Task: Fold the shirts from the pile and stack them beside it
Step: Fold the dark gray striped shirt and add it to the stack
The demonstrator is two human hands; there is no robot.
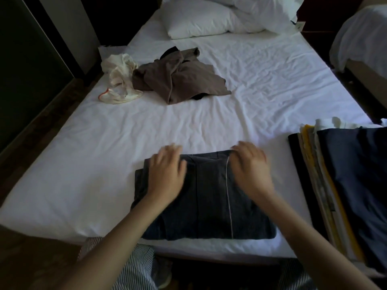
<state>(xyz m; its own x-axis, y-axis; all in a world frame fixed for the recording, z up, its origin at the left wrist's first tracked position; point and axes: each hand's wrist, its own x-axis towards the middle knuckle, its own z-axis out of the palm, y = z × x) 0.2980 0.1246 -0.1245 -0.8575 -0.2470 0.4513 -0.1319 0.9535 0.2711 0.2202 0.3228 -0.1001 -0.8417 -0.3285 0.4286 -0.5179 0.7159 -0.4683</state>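
Observation:
A folded dark grey shirt [207,206] lies on the white bed near its front edge. My left hand [167,172] rests flat on the shirt's far left part, fingers spread and blurred. My right hand [251,168] lies over its far right corner, fingers bent at the fold's edge; whether they pinch the cloth is unclear. The pile of unfolded shirts sits farther back: a brown shirt [178,78] with a black one under it, and a cream shirt [119,76] to its left. A stack of folded shirts [343,181], dark navy on top, stands at the right.
The white bed sheet [261,97] is wrinkled between pile and folded shirt. White pillows [209,19] lie at the head of the bed. A second bed [360,38] stands at far right. Dark floor and a wall run along the left side.

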